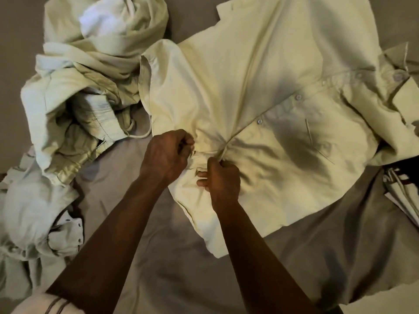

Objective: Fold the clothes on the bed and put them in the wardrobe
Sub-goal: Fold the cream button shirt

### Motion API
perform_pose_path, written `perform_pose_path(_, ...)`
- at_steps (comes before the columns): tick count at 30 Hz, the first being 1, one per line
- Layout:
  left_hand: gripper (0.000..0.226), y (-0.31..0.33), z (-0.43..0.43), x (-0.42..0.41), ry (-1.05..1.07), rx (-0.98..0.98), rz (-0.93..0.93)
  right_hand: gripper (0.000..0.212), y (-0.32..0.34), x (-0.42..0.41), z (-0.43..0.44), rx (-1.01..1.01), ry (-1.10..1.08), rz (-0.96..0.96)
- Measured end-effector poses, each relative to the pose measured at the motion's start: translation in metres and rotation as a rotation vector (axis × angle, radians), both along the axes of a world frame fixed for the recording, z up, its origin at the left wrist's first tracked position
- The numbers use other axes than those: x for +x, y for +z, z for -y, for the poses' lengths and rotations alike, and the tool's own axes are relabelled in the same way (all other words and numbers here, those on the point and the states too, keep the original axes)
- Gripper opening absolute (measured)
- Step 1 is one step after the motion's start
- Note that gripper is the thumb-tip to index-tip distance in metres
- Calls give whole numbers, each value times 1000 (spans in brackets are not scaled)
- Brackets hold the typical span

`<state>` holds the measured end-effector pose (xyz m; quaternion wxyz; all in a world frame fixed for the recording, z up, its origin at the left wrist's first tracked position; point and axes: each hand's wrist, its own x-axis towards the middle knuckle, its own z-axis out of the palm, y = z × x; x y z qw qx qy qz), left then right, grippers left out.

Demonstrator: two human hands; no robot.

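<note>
A pale yellow button-up shirt (pixel 260 98) lies spread front-up on the bed, collar toward the right, with a chest pocket and several buttons along its placket. My left hand (pixel 166 155) pinches the fabric at the placket near the shirt's lower part. My right hand (pixel 221 179) grips the opposite placket edge just beside it. The two hands are close together and the cloth bunches into creases between them.
A heap of crumpled pale green garments (pixel 86 91) with a drawstring lies at the left. More rumpled clothes (pixel 29 211) sit at the lower left, another garment (pixel 403 191) at the right edge. The grey-brown bedsheet (pixel 317 257) shows below the shirt.
</note>
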<state>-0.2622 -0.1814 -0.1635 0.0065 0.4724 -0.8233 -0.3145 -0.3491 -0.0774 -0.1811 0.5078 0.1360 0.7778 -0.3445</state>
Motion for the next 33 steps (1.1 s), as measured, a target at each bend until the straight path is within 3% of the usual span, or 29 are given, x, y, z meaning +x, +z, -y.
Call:
perform_pose_path(3,15,3,-15,6,-85,-70,-68,16,1,0,-16,-152,-107,75)
perform_pose_path(5,20,3,-27,10,-123,-28,-112,22,0,1,-23,-229,-120,85)
perform_pose_path(7,20,0,-37,12,-80,54,-135,26,-2,1,-28,-272,-129,111)
perform_pose_path(10,18,-5,-44,14,70,169,-143,7,1,-3,-31,-334,-144,162)
perform_pose_path(16,15,-10,-43,11,146,292,-158,15,0,-11,-36,-347,-106,257)
perform_pose_path(20,12,-11,-36,9,120,300,-97,5,-2,-14,-36,-338,-105,280)
perform_pose_path(23,11,-11,-28,9,55,343,-46,16,-3,-14,-34,-328,-124,292)
perform_pose_path(27,8,-14,-35,8,31,222,-50,6,-5,-15,-35,-346,-133,306)
perform_pose_path(33,5,-15,-55,5,64,43,-20,9,-7,-16,-37,-369,-172,342)
